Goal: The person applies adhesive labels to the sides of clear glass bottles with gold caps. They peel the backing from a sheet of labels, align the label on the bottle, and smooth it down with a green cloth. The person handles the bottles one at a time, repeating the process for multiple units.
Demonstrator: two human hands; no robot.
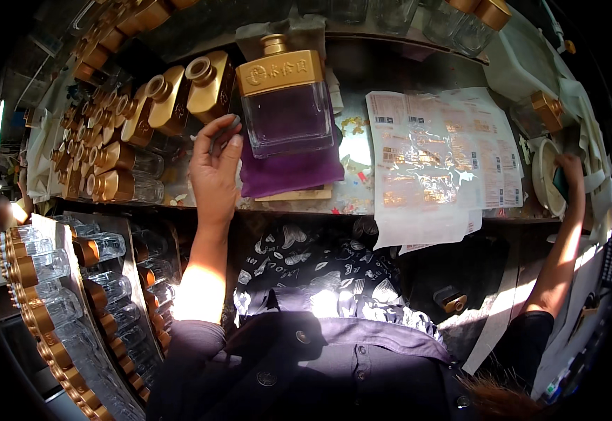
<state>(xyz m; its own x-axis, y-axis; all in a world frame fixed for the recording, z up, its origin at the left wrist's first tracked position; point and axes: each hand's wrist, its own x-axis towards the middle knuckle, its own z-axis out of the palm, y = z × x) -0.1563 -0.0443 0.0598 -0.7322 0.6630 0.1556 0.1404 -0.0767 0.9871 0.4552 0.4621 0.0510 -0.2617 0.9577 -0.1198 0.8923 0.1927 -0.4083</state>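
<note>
A square clear glass bottle with a gold shoulder and neck lies on a purple cloth on the workbench in front of me. My left hand is raised just left of the bottle, with a small grey flat object pinched between the fingertips. My right hand reaches far right into a white bowl, resting on a dark green thing inside it, possibly a sponge.
Sheets of glossy labels lie right of the bottle. Rows of gold-topped glass bottles crowd the bench's left side. More such bottles fill racks at lower left. Another gold-capped bottle sits at the far right.
</note>
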